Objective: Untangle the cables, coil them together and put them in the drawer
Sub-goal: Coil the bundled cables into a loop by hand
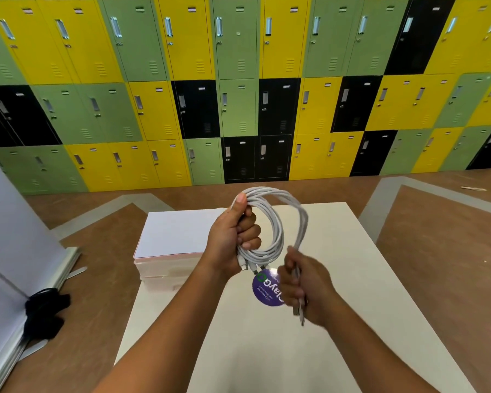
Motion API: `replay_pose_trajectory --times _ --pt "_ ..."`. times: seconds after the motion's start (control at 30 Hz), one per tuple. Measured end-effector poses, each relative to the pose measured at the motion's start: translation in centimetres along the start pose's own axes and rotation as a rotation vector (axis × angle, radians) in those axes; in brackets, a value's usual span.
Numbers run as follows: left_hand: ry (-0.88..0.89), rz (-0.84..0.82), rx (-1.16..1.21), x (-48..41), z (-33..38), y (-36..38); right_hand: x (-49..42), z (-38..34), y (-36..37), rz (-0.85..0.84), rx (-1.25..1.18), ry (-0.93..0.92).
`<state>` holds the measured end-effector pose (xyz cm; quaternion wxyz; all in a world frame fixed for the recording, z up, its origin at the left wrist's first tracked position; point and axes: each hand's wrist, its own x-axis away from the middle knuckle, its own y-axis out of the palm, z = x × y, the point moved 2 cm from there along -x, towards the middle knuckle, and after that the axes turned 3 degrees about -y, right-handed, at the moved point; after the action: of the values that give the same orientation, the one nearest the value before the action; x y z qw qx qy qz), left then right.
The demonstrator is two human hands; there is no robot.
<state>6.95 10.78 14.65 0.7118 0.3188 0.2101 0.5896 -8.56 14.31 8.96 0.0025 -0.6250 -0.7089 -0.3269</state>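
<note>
The left hand (233, 239) holds the white cables (270, 222) as a coil above the table (352, 279), fingers (248, 231) curled through the loops. The right hand (304, 287) grips the loose cable ends, blurred.

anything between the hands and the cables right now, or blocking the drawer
No. The left hand grips the coiled cables and the right hand holds their loose ends, above the table. No open drawer shows in view.

purple round sticker (264, 292) | reads "layG", upside down | small print illegible
</note>
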Motion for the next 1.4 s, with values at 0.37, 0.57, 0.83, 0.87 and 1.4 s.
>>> replay_pose_trajectory --times 0.37,0.57,0.83,0.87,1.4 --pt "-0.169 -0.104 -0.06 0.8 -3.4 1.8 -1.4 -6.2 2.1 0.351 -0.115 -0.344" --pt "-0.111 -0.062 -0.255 0.9 -3.2 1.6 -1.3 -6.2 2.5 0.249 -0.079 -0.289" --pt "-0.102 -0.074 -0.334 1.2 -3.4 1.2 -1.5 -5.3 1.8 0.096 -0.147 -0.182" --pt "-0.103 -0.085 -0.341 1.2 -3.5 1.1 -1.4 -5.2 1.9 0.068 -0.15 -0.176" --pt "-0.252 -0.259 0.31 -0.2 -4.3 -0.5 0.1 -3.9 2.7 -0.113 -0.252 -0.215"
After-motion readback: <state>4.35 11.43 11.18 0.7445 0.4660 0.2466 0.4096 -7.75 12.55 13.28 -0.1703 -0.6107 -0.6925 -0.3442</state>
